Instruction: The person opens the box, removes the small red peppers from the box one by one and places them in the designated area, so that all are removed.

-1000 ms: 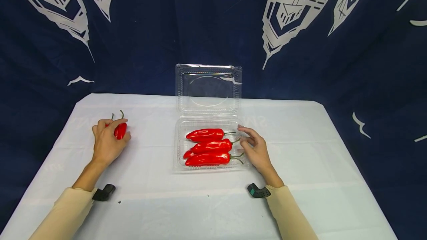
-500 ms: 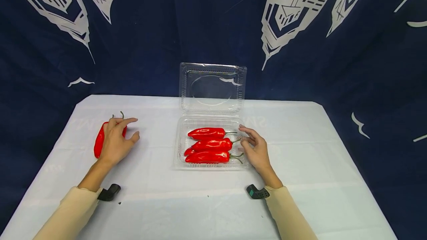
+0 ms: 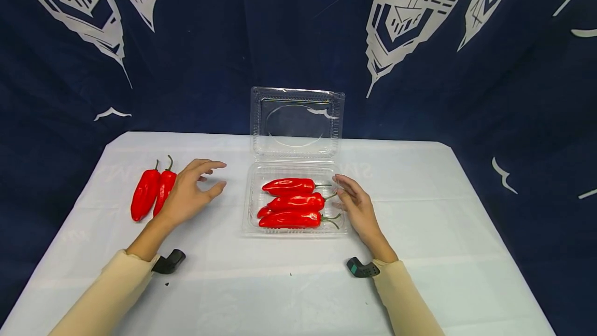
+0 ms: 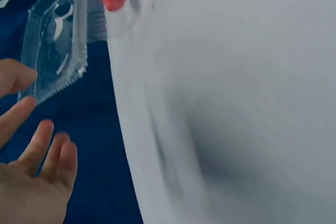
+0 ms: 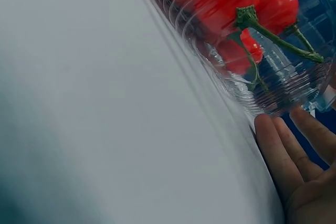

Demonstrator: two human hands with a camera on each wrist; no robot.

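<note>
My left hand [image 3: 190,193] is over the table right of two red peppers [image 3: 144,195], its fingers spread and holding nothing. Both peppers lie side by side with their green stems pointing away, the right one partly covered by the hand. Mid-table stands a clear plastic clamshell box [image 3: 252,222], lid [image 3: 298,126] raised at the back. Several red peppers [image 3: 290,220] lie crosswise in it, stems to the right. My right hand [image 3: 359,211] rests at the box's right side, and in the right wrist view its extended fingertips [image 5: 264,121] are right at the ribbed wall.
A white cloth covers the table [image 3: 298,284], with a small dark speck [image 3: 167,284] toward the front left. Behind hangs a navy curtain [image 3: 298,40] with white building prints. Dark wrist devices [image 3: 169,262] sit at both sleeve cuffs.
My left hand has let go of the pepper at the left and moved right, uncovering the two peppers there. My right hand stays by the box, which has shifted slightly.
</note>
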